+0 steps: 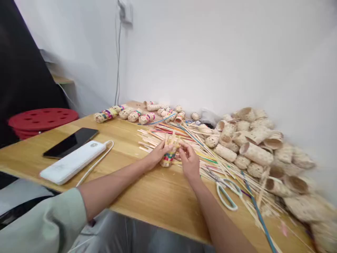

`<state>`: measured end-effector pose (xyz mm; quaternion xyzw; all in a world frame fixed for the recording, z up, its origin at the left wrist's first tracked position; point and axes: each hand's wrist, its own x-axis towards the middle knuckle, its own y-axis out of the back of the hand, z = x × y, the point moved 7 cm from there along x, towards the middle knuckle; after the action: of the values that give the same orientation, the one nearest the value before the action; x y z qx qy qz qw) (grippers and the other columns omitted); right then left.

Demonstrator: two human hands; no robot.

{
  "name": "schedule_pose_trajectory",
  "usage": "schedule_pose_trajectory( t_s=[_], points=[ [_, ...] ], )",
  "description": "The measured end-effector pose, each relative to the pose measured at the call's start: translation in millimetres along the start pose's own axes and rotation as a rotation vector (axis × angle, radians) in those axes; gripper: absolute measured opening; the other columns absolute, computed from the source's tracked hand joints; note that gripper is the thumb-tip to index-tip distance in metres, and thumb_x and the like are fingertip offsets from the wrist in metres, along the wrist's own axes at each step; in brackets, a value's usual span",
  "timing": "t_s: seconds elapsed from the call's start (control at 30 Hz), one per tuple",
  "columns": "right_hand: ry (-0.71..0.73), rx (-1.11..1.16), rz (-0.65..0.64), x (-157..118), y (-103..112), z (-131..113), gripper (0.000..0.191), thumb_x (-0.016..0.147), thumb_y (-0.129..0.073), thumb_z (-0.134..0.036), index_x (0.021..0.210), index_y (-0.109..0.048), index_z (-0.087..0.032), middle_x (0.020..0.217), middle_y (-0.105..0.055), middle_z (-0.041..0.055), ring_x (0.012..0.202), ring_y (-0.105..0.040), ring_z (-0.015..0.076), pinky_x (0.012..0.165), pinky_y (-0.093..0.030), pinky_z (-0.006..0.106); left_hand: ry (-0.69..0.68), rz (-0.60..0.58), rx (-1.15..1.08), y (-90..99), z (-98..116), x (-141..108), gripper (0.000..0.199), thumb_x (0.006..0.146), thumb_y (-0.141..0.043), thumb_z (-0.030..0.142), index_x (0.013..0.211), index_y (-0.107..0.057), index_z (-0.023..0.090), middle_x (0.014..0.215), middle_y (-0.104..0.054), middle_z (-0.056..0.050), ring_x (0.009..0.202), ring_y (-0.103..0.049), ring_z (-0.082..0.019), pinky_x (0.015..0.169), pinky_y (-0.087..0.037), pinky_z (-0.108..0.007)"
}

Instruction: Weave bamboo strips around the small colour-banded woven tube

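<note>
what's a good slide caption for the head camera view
Left hand holding a colourful woven tube, right hand near its upper strip ends, white-handled scissors nearby.

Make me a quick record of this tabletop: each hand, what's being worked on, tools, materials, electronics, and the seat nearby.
Left hand: around a small woven cylinder
Right hand: beside its top; grip unclear
Workpiece: colored bands below, strip ends sticking up
Tool: scissors, white-handled, lying right of the hands
Materials: loose strips; heaped woven tubes, right
Electronics: black phone, white power bank, left
Seat: red stool, far left
</note>
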<state>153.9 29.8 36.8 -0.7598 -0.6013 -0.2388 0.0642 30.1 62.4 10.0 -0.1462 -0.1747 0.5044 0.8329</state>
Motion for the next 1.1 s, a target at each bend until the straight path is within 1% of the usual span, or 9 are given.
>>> schedule_pose_trajectory(
  t_s=[0.13,0.23,0.4,0.5,0.57,0.7,0.8,0.93,1.1],
  points=[
    [0.005,0.008,0.018,-3.0,0.2,-2.4,0.028,0.081,-0.058,-0.036,0.103,-0.064,-0.019,0.09,-0.067,0.0043,0.08,-0.064,0.0169,0.069,-0.059,0.03,-0.011,0.001,-0.026,1.8,-1.1,0.2,0.047,0.081,-0.067,0.042,0.122,-0.056,0.02,0.117,-0.067,-0.007,0.099,-0.065,-0.021,0.085,-0.051,-0.034],
    [-0.012,0.057,0.01,-4.1,-1.5,-2.3,0.029,0.08,-0.061,-0.038,0.103,-0.064,-0.02,0.092,-0.066,0.0044,0.083,-0.063,0.0178,0.068,-0.059,0.03,-0.032,-0.018,-0.047,2.2,-1.0,2.3,0.044,0.082,-0.065,0.046,0.117,-0.06,0.018,0.118,-0.068,-0.009,0.103,-0.064,-0.024,0.087,-0.05,-0.036],
    [-0.058,0.103,-0.015,-3.8,-3.7,0.9,0.036,0.079,-0.063,-0.04,0.109,-0.062,-0.02,0.088,-0.064,0.0026,0.075,-0.063,0.0159,0.067,-0.059,0.031,-0.049,-0.039,-0.047,3.1,-0.3,5.3,0.039,0.082,-0.065,0.043,0.113,-0.064,0.018,0.114,-0.07,-0.007,0.101,-0.064,-0.023,0.087,-0.049,-0.035],
    [-0.05,0.128,-0.019,-2.8,-3.3,1.1,0.029,0.078,-0.064,-0.041,0.098,-0.063,-0.02,0.088,-0.065,0.0025,0.076,-0.063,0.0161,0.067,-0.058,0.031,-0.038,-0.033,-0.046,4.1,0.1,5.8,0.038,0.078,-0.069,0.043,0.106,-0.066,0.017,0.106,-0.072,-0.007,0.094,-0.065,-0.022,0.082,-0.049,-0.033],
    [-0.046,0.125,-0.015,-2.6,-2.7,1.3,0.025,0.078,-0.065,-0.041,0.09,-0.061,-0.02,0.085,-0.064,0.0016,0.073,-0.062,0.0155,0.066,-0.057,0.03,-0.027,-0.027,-0.039,4.7,0.3,6.1,0.037,0.075,-0.072,0.043,0.1,-0.067,0.016,0.099,-0.072,-0.007,0.088,-0.065,-0.02,0.079,-0.049,-0.031],
    [-0.028,0.072,-0.001,-3.1,-2.2,0.8,0.022,0.08,-0.064,-0.041,0.083,-0.058,-0.02,0.077,-0.061,-0.0007,0.066,-0.06,0.0139,0.064,-0.055,0.029,-0.021,-0.01,-0.04,5.7,1.0,6.6,0.037,0.072,-0.075,0.043,0.096,-0.066,0.016,0.088,-0.07,-0.004,0.08,-0.064,-0.018,0.077,-0.048,-0.029],
    [0.011,0.046,-0.013,-3.9,-4.2,-1.8,0.02,0.08,-0.063,-0.04,0.083,-0.058,-0.021,0.08,-0.06,-0.0004,0.069,-0.06,0.0145,0.066,-0.055,0.029,-0.032,0.002,-0.038,6.0,2.4,6.8,0.038,0.072,-0.074,0.046,0.094,-0.065,0.016,0.084,-0.069,-0.002,0.078,-0.063,-0.017,0.075,-0.048,-0.028],
    [0.06,0.043,-0.031,-5.0,-5.7,-5.4,0.017,0.082,-0.061,-0.038,0.087,-0.061,-0.021,0.088,-0.061,0.0019,0.08,-0.062,0.0165,0.07,-0.057,0.03,-0.044,0.009,-0.032,5.0,4.2,6.1,0.039,0.072,-0.072,0.05,0.092,-0.065,0.016,0.084,-0.07,-0.003,0.076,-0.063,-0.017,0.072,-0.049,-0.028],
    [0.05,0.041,-0.03,-5.1,-4.7,-5.4,0.018,0.087,-0.054,-0.037,0.088,-0.063,-0.022,0.087,-0.065,0.0022,0.072,-0.065,0.0158,0.07,-0.058,0.032,-0.048,0.014,-0.021,3.4,4.8,4.8,0.041,0.072,-0.072,0.05,0.094,-0.066,0.016,0.086,-0.072,-0.005,0.081,-0.065,-0.019,0.076,-0.049,-0.03]
  ],
)
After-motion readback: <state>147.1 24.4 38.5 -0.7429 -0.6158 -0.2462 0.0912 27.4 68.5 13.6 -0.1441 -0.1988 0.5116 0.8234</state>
